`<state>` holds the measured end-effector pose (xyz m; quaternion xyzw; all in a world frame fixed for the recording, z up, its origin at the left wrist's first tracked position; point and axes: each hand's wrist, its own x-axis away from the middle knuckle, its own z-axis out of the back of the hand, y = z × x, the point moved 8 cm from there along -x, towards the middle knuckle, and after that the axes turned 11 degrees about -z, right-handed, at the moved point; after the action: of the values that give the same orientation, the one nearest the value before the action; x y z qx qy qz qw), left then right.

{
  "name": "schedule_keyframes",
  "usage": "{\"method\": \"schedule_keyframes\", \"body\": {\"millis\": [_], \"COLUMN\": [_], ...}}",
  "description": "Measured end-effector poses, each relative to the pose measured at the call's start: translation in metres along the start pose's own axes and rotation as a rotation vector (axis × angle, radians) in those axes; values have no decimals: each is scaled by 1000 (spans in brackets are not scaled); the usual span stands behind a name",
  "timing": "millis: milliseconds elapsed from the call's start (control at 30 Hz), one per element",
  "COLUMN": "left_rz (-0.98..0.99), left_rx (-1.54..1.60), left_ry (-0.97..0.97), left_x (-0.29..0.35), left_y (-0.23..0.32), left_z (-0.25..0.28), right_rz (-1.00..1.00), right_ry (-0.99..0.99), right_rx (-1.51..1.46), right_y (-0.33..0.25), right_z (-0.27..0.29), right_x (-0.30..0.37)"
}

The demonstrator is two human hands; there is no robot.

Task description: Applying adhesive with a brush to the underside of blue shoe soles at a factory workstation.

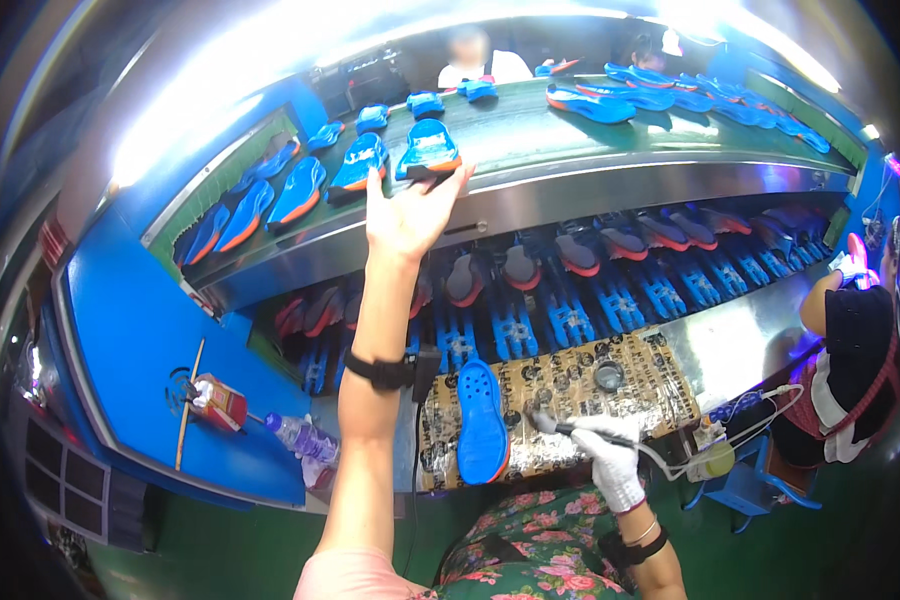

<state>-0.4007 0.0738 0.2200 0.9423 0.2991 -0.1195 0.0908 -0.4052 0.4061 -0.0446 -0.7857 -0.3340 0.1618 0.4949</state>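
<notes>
My bare left hand (410, 215) reaches up to the upper conveyor belt, thumb and fingers spread at the near end of a blue shoe sole (430, 148) with an orange edge. Some of its fingertips are hidden by the sole. Another blue sole (358, 164) lies just left of that hand. In a white glove, my right hand (615, 465) is closed round the dark handle of a brush (560, 427), its head low over the bench. A blue sole (482, 425) with holes at its far end lies on the taped cardboard (550, 385), left of the brush.
A small dark round dish (608, 375) sits on the cardboard. Behind it, a lower rack (570, 315) holds several grey-and-red soles and blue pieces. A plastic bottle (302, 437) and a red container (220, 405) stand left. A pale tube (670, 465) hangs near my right hand; co-workers sit beyond and right.
</notes>
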Motion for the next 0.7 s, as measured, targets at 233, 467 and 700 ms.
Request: {"method": "schedule_keyframes", "body": {"millis": [233,467,700], "left_rz": [-328,-314,9], "left_rx": [-722,-786,-943], "left_ry": [-144,-30,-295], "left_x": [19,-26,78], "left_y": [38,62,17], "left_z": [14,5,68], "right_rz": [-96,-128,-88], "right_ry": [82,82,91], "right_rx": [-38,-44,-56], "right_y": [29,36,25], "right_z": [22,15,25], "right_x": [5,4,12]}}
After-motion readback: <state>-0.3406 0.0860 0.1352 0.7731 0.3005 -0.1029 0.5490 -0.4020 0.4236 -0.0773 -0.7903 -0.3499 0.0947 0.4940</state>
